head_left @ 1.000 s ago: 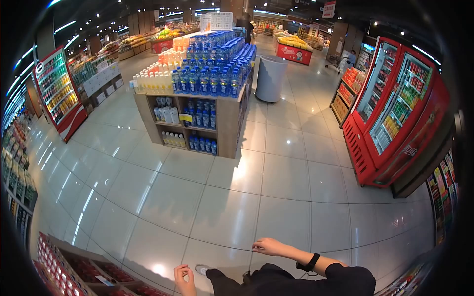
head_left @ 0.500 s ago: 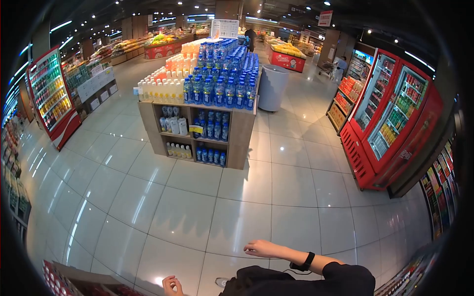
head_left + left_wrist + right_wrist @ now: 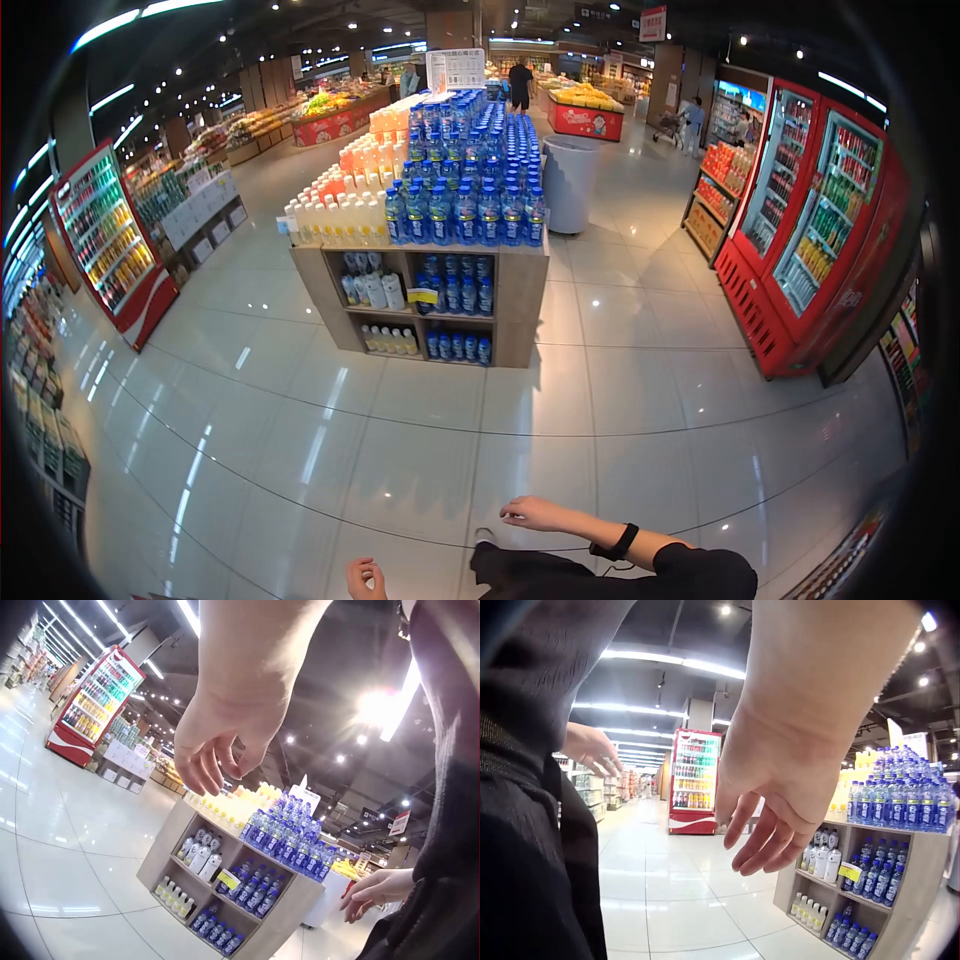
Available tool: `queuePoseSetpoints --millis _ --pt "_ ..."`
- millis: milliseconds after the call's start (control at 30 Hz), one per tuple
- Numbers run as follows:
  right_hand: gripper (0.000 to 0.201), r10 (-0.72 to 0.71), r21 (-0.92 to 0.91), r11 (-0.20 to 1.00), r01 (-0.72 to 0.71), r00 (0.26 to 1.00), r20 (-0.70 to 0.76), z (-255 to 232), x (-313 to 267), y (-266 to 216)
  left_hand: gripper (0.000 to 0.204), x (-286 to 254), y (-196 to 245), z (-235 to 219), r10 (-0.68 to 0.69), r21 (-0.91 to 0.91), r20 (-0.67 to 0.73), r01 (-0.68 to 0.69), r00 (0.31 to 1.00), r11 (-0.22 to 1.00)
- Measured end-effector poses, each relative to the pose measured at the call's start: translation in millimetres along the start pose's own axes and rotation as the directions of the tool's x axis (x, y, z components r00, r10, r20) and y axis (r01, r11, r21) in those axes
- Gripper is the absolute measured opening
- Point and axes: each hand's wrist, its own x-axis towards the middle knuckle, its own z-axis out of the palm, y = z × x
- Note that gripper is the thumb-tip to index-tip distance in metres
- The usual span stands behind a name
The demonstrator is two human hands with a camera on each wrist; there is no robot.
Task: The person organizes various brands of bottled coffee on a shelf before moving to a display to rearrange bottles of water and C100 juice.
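Closer now, our loosely curled fingers (image 3: 769, 840) hang empty on right hand (image 3: 537, 514) and left hand (image 3: 365, 578); boxy wooden bottle stand (image 3: 440, 290) sits well ahead across wide glossy tiled floor (image 3: 420, 440)

Drinks display (image 3: 430, 260) now nearer & more centred vs 1 s ago; red crates at bottom left are gone. My left hand (image 3: 365, 578) sits lower in view.

Bottle display stand (image 3: 440, 290) ahead, drink coolers (image 3: 815, 230) right, cooler (image 3: 105, 240) left, bin (image 3: 570, 185) behind stand
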Motion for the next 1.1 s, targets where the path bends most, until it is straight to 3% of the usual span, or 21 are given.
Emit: queuePoseSetpoints --millis 67,167,400,467,567,667,767,1033,1100 --pt "0.025 0.006 0.039 0.999 -0.004 0.998 -0.055 -12 19 5 0.017 31 -2 5 0.008 0.048 0.016 -0.009 1.000 0.999" --pt "0.026 0.044 0.035 0.999 -0.041 0.994 -0.104 -27 32 29 0.019 79 -8 30 0.181 0.007 0.054 -0.182 0.982 0.983" --pt "0.028 0.281 0.035 0.960 -0.279 0.946 -0.159 -60 11 75 0.021 171 58 121 0.212 -0.134 0.352 -0.175 0.912 0.975" --pt "0.028 0.356 0.057 0.934 -0.351 0.915 -0.192 -69 3 90 0.022 196 62 153 0.204 -0.097 0.426 -0.179 0.882 0.979" --pt "0.028 0.476 0.148 0.879 -0.453 0.845 -0.242 -90 -5 107 0.024 230 75 196 0.208 -0.186 0.552 -0.124 0.808 0.975" --pt "0.028 0.578 0.199 0.816 -0.542 0.765 -0.284 -115 -2 118 0.022 272 84 240 0.224 -0.120 0.646 -0.193 0.730 0.974" --pt "0.027 0.629 0.201 0.777 -0.597 0.712 -0.312 -136 17 142 0.007 317 101 286 0.364 -0.288 0.564 -0.237 0.741 0.928" --pt "0.027 0.614 0.190 0.788 -0.586 0.723 -0.317 -238 112 195 0.007 450 137 377 0.410 -0.326 0.514 -0.271 0.754 0.906" --pt "0.027 0.638 0.178 0.765 -0.618 0.694 -0.333 -265 129 208 0.007 474 149 393 0.407 -0.329 0.509 -0.266 0.758 0.906"
